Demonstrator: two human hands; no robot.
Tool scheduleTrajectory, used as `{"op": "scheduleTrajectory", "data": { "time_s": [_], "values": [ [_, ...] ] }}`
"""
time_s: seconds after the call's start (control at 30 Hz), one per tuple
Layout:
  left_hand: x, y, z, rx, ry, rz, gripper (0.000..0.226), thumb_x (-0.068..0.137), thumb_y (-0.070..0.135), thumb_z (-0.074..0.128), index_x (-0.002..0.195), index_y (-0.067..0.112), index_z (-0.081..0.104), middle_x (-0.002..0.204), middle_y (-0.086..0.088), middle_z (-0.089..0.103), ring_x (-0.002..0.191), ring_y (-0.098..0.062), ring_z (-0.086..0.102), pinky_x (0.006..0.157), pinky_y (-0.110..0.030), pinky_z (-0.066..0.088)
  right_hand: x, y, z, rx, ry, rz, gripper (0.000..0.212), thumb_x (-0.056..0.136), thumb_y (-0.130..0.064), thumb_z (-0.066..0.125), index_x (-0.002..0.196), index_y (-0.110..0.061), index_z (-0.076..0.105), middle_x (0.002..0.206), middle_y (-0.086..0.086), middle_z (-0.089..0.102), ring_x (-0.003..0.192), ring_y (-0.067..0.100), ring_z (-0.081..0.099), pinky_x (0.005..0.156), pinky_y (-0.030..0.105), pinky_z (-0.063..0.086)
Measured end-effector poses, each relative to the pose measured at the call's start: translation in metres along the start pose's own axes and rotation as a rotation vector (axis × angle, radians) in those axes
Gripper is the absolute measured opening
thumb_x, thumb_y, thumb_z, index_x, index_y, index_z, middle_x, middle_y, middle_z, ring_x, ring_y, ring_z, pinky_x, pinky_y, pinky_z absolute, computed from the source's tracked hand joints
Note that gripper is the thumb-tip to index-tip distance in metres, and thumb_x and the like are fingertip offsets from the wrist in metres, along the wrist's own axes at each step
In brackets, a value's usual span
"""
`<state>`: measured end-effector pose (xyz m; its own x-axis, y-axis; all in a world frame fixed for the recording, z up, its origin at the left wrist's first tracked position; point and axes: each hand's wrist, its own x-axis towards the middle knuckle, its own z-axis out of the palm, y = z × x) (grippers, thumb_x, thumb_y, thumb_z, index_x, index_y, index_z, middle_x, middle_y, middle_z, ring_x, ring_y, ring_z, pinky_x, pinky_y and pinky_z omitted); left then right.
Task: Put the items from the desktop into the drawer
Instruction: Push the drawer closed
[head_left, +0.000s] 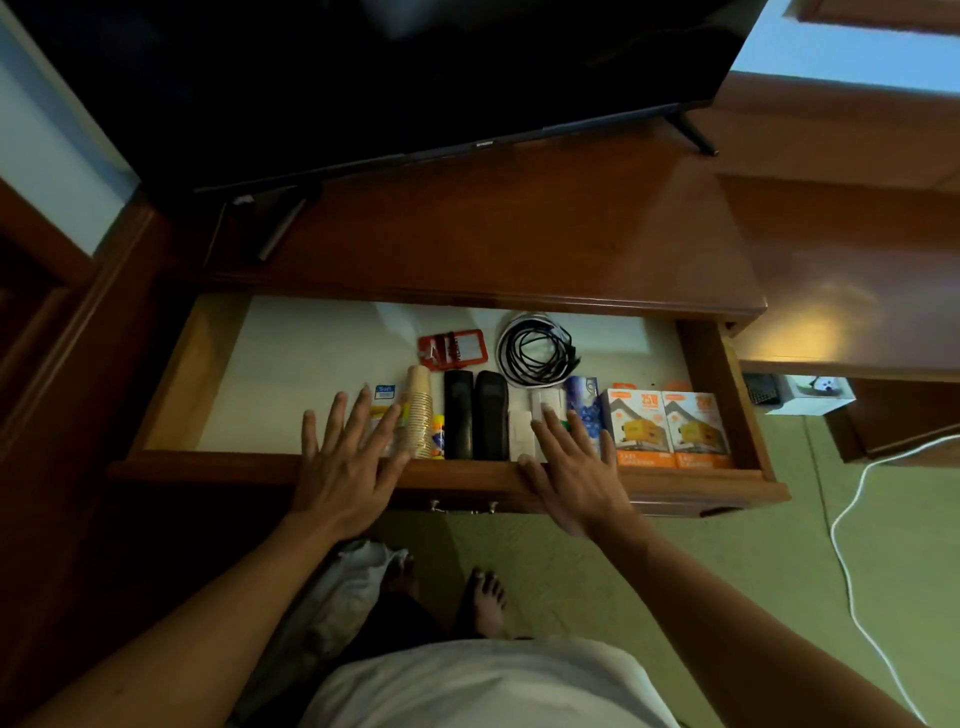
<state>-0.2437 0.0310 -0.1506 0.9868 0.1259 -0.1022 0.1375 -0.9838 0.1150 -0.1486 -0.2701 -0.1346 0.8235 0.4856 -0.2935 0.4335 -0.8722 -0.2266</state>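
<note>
Wooden drawer (218, 462) already holds the items in a row; left hand (347, 467) and right hand (571, 467), spread flat and empty, rest on its front edge, probably to push it shut.

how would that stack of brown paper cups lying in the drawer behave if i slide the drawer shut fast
The stack of brown paper cups lies on its side, so it may roll. It looks light, probably shifting easily. The black remote beside it would likely stop it.
</note>
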Motion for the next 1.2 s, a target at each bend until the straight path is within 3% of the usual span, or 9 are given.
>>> {"op": "scheduleTrajectory", "data": {
  "time_s": [0.2, 0.47, 0.57, 0.73, 1.2],
  "values": [
    [-0.021, -0.006, 0.004, 0.102, -0.014, 0.112, 0.087, 0.089, 0.082, 0.023, 0.159, 0.03, 0.02, 0.168, -0.009, 0.004, 0.155, -0.032, 0.002, 0.118, -0.066, 0.004, -0.029, 0.01, 0.012, -0.18, 0.072, -0.041, 0.089, 0.087, -0.085, 0.006, 0.159, -0.031, 0.001, 0.165, -0.004, -0.011, 0.151, 0.029, -0.02, 0.114, 0.067, -0.013],
    [-0.019, -0.004, 0.007, 0.071, 0.029, 0.051, 0.106, 0.085, 0.085, 0.026, 0.16, 0.013, 0.009, 0.168, -0.012, -0.006, 0.155, -0.03, -0.001, 0.12, -0.062, 0.003, -0.03, 0.015, 0.021, -0.211, 0.116, 0.029, 0.094, 0.09, -0.082, 0.017, 0.16, -0.019, 0.008, 0.168, 0.002, -0.006, 0.152, 0.03, -0.013, 0.114, 0.069, -0.006],
    [-0.018, -0.006, 0.008, 0.072, 0.034, 0.072, 0.108, 0.085, 0.085, 0.025, 0.16, 0.009, 0.007, 0.168, -0.012, -0.007, 0.155, -0.03, -0.002, 0.12, -0.062, 0.003, -0.029, 0.017, 0.023, -0.227, 0.135, 0.014, 0.094, 0.091, -0.081, 0.019, 0.16, -0.017, 0.007, 0.167, 0.003, -0.006, 0.152, 0.031, -0.014, 0.114, 0.068, -0.01],
    [-0.016, -0.007, 0.01, 0.076, 0.043, 0.101, 0.11, 0.086, 0.084, 0.023, 0.159, 0.005, 0.003, 0.167, -0.015, -0.007, 0.155, -0.031, -0.002, 0.12, -0.062, 0.002, -0.028, 0.019, 0.024, -0.237, 0.157, -0.003, 0.092, 0.094, -0.077, 0.021, 0.16, -0.013, 0.01, 0.168, 0.007, -0.002, 0.153, 0.032, -0.01, 0.114, 0.071, -0.003],
    [0.06, -0.015, -0.006, 0.073, -0.009, 0.055, 0.111, 0.084, 0.085, 0.01, 0.155, 0.005, -0.018, 0.163, -0.016, -0.026, 0.152, -0.029, -0.021, 0.122, -0.053, -0.009, 0.044, 0.023, -0.005, -0.159, 0.136, 0.06, 0.104, 0.089, -0.083, 0.023, 0.158, -0.013, -0.008, 0.165, 0.008, -0.019, 0.15, 0.031, -0.024, 0.112, 0.073, -0.005]
  ]
}}
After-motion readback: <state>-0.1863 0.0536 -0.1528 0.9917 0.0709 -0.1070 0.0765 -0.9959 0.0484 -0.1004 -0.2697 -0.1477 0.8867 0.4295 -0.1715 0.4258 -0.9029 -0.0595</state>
